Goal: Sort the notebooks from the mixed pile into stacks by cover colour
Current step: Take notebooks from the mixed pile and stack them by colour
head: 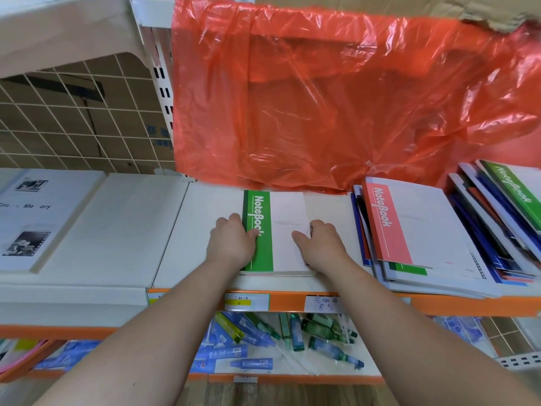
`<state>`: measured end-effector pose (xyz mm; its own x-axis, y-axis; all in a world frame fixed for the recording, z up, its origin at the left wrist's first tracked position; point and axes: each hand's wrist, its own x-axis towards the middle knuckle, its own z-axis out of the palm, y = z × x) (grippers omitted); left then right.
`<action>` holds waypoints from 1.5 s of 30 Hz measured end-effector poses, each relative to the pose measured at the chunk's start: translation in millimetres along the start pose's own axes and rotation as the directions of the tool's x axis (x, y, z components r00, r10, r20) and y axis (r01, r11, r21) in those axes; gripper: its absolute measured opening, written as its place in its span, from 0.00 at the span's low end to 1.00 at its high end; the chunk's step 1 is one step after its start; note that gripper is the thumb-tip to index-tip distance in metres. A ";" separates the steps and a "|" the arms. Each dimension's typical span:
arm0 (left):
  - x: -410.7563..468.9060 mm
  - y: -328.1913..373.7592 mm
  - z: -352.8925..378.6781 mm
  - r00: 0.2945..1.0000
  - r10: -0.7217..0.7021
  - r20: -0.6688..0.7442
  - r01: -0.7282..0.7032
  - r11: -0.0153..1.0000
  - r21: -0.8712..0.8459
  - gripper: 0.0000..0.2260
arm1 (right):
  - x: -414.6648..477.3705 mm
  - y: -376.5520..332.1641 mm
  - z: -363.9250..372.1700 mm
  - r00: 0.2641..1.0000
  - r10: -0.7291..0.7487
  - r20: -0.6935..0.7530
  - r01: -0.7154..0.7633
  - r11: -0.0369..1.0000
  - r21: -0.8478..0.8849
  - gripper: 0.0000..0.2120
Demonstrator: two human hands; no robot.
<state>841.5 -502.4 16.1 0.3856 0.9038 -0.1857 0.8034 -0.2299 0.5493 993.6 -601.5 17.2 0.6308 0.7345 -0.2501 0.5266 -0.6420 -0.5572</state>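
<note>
The person has a green notebook flat on the shelf, near its front edge and about the middle of it, and holds it from both sides. The left hand is at the spine edge with its thumb on the green band and its fingers curled down over the side. The right hand is at the opposite edge, thumb on the white cover and fingers curled round the rim. So both sets of fingers are clamped on the book. It looks like the placing step, with this one being set down or squared up as the green stack; thin edges show under it, so it may not be the first. The book is white with a broad green strip down the spine side, lettered "NoteBook". Next, I'd say, both hands let go and one reaches right to the mixed pile, just beside, where a pink notebook lies on top; that colour needs its own spot, perhaps on the bare shelf to the left.
</note>
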 end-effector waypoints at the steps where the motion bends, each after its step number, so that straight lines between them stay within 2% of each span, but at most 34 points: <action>1: -2.3 4.7 -1.9 0.998 0.039 -0.045 -0.037 0.998 0.056 0.16 | -3.5 -0.1 -5.8 0.999 -0.044 -0.022 0.044 0.999 -0.028 0.21; 4: -9.4 29.1 -3.2 0.966 0.234 -0.112 -0.211 0.960 0.183 0.16 | -14.0 2.6 -30.6 0.969 -0.218 -0.114 0.198 0.966 -0.164 0.23; 6: -10.8 49.3 2.7 0.925 0.378 -0.048 -0.348 0.889 0.299 0.18 | -18.6 7.7 -49.2 0.949 -0.285 -0.137 0.241 0.932 -0.270 0.22; 9: -15.8 78.5 16.8 0.859 0.501 0.106 -0.499 0.770 0.397 0.24 | -16.9 26.0 -70.3 0.945 -0.286 -0.157 0.194 0.880 -0.433 0.21; 11: -21.2 93.8 25.8 0.833 0.525 0.175 -0.546 0.724 0.422 0.27 | -15.9 42.6 -79.5 0.960 -0.217 -0.178 0.096 0.850 -0.518 0.24; 14: -29.3 109.4 36.3 0.809 0.537 0.239 -0.583 0.680 0.445 0.27 | -21.3 65.0 -86.7 0.987 -0.035 -0.155 -0.051 0.856 -0.514 0.31; 19: -35.0 121.8 43.6 0.798 0.530 0.288 -0.599 0.643 0.476 0.27 | -27.9 79.9 -86.3 0.992 0.057 -0.113 -0.106 0.861 -0.497 0.33; 25: -33.4 123.3 45.3 0.802 0.525 0.283 -0.593 0.652 0.472 0.26 | -29.7 77.0 -87.4 0.987 0.051 -0.150 -0.117 0.876 -0.468 0.27; 30: -31.7 122.5 44.5 0.813 0.524 0.255 -0.578 0.671 0.464 0.23 | -35.1 67.5 -95.7 0.972 -0.010 -0.234 -0.090 0.906 -0.413 0.12; 33: -31.3 125.7 43.5 0.834 0.527 0.162 -0.551 0.781 0.295 0.19 | -40.3 62.0 -100.8 0.953 -0.073 -0.293 -0.061 0.903 -0.425 0.10; 36: -29.8 136.8 43.0 0.927 0.366 0.087 -0.355 0.927 -0.123 0.17 | -45.6 56.2 -103.5 0.926 -0.168 -0.338 0.003 0.899 -0.438 0.12; 37: -29.4 141.7 43.1 0.947 0.293 0.131 -0.234 0.910 -0.341 0.16 | -47.8 52.7 -102.8 0.919 -0.210 -0.335 0.048 0.900 -0.433 0.12; 38: -29.7 146.7 44.3 0.946 0.238 0.220 -0.079 0.828 -0.556 0.15 | -50.5 49.1 -101.0 0.910 -0.259 -0.323 0.107 0.900 -0.422 0.13; 40: -32.9 154.3 47.4 0.902 0.211 0.378 0.172 0.625 -0.761 0.16 | -57.2 42.7 -94.6 0.889 -0.365 -0.277 0.245 0.889 -0.386 0.15; 42: -33.4 157.1 52.1 0.917 0.172 0.361 0.206 0.570 -0.795 0.10 | -61.4 42.0 -88.6 0.881 -0.420 -0.220 0.337 0.881 -0.332 0.13; 45: -32.8 155.3 53.7 0.954 0.119 0.276 0.149 0.610 -0.778 0.14 | -58.8 54.5 -89.1 0.893 -0.404 -0.200 0.354 0.903 -0.243 0.12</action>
<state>978.0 -587.1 63.8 0.5881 0.7354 -0.3366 0.1942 0.2756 0.9415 1036.0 -699.3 72.1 0.4646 0.8710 0.1597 0.8372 -0.3732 -0.3998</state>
